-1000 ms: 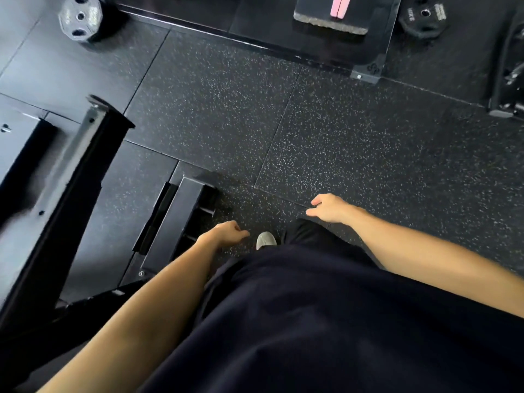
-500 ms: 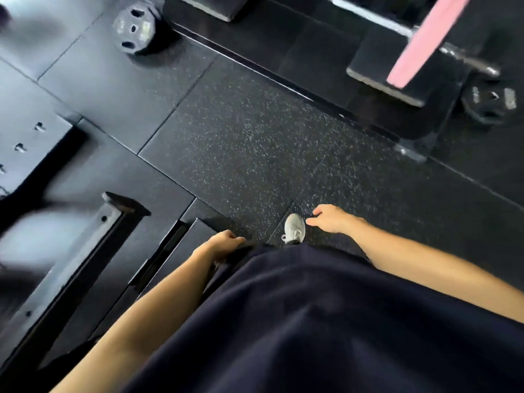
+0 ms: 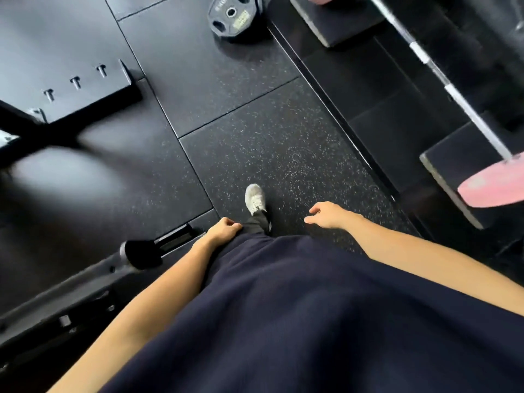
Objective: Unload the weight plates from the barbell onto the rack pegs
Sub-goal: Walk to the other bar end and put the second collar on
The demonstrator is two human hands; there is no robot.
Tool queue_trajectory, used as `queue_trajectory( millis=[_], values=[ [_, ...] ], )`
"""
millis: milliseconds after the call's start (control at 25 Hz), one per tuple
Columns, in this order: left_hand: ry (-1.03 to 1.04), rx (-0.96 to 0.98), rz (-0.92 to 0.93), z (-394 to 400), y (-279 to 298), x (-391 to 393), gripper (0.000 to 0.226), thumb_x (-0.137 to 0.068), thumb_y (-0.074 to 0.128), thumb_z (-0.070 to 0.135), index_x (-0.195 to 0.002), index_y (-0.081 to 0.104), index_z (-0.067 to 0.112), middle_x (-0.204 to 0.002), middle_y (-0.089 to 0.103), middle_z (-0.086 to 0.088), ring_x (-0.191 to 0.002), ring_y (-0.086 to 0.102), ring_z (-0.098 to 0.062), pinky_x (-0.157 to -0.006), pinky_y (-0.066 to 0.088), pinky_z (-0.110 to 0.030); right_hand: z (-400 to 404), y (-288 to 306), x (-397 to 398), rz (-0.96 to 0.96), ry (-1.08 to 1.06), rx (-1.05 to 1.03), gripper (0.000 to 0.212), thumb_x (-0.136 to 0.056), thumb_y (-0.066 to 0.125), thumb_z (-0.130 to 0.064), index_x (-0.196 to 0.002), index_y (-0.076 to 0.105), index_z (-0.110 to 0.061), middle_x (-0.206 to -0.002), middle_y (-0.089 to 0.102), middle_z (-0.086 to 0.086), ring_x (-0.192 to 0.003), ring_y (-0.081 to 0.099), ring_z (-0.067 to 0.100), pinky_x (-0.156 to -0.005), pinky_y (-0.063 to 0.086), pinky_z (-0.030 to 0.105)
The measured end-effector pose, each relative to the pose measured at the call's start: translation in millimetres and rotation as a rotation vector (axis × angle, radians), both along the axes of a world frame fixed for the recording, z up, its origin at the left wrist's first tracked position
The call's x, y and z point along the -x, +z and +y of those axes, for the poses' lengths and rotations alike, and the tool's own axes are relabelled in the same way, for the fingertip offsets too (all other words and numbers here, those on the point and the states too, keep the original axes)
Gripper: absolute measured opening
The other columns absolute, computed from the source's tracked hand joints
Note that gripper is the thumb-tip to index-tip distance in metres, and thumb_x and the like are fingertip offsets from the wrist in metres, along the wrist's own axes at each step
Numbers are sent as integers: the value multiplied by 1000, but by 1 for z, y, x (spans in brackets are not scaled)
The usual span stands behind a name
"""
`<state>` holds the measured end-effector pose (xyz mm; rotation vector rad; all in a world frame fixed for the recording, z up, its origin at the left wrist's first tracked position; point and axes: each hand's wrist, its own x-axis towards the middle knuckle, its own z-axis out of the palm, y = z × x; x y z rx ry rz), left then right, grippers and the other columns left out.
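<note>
Both your hands are free while you stand beside the barbell.

Your left hand [image 3: 224, 228] hangs at your hip with the fingers loosely curled and holding nothing; your right hand [image 3: 329, 214] is spread a little away from the body, its fingers relaxed and also holding nothing. The barbell [image 3: 442, 80] lies to the right of your right hand, well apart from it, and runs from the upper edge down to a pink weight plate [image 3: 493, 185] that sits on its near end, over a black block. A black weight plate [image 3: 232, 15] lies flat on the rubber floor [image 3: 255, 123], far to the left of the barbell's upper part. Your grey shoe [image 3: 255, 198] stands on the floor, left of the pink plate.
</note>
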<state>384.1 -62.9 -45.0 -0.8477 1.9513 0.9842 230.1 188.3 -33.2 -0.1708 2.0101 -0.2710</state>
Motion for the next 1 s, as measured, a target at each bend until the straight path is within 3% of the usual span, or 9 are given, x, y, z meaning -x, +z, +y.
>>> queue_trajectory(
  millis=[120,240,320,440,680,800,880,1000],
  values=[
    [-7,16,-18,-66,11,77,33,-96,50,39,-113,64,14,-108,57,-2,-112,56,-23,-96,42,-32,-61,7,80,-5,49,4,54,-88,62,-42,-134,51,-16,-130,58,7,-119,54,25,-100,40,35],
    [-32,52,13,-134,22,151,26,-97,49,37,-97,61,14,-89,57,-6,-86,55,-21,-67,42,-30,-132,19,165,37,60,51,50,-89,62,-41,-131,54,-17,-130,58,6,-114,56,24,-100,42,36],
    [-14,65,15,-169,27,194,25,-97,49,36,-89,56,13,-77,54,-6,-74,51,-21,-58,35,-29,-174,28,216,84,60,90,48,-88,63,-40,-129,56,-16,-131,58,5,-111,56,23,-102,42,35],
    [75,24,-4,-206,27,245,20,-98,49,35,-98,53,15,-80,53,-5,-65,46,-18,-55,34,-26,-228,28,272,96,85,103,45,-87,64,-38,-126,58,-16,-130,59,6,-114,57,25,-102,43,37],
    [124,-70,-145,-297,10,365,30,-99,47,41,-114,53,16,-73,46,-3,-62,42,-16,-67,40,-30,-336,11,410,43,212,62,46,-90,62,-35,-130,56,-13,-131,59,8,-117,56,27,-99,42,33],
    [162,-19,-138,-356,11,428,36,-98,48,41,-112,56,8,-77,57,-18,-57,41,-16,-56,36,-25,-389,11,488,38,270,41,46,-91,60,-36,-131,55,-14,-131,58,8,-114,56,26,-93,41,31],
    [178,32,-95,-400,20,474,44,-98,48,39,-112,57,-2,-97,62,-29,-61,47,-20,-52,34,-24,-433,19,543,38,313,43,45,-91,60,-35,-130,55,-13,-132,58,8,-110,56,25,-91,41,30],
    [234,110,-27,-458,31,528,38,-95,48,42,-100,60,6,-107,66,-16,-89,59,-27,-69,39,-29,-500,25,614,66,385,44,45,-91,60,-36,-130,56,-14,-132,58,7,-114,56,26,-91,41,31]
  ],
)
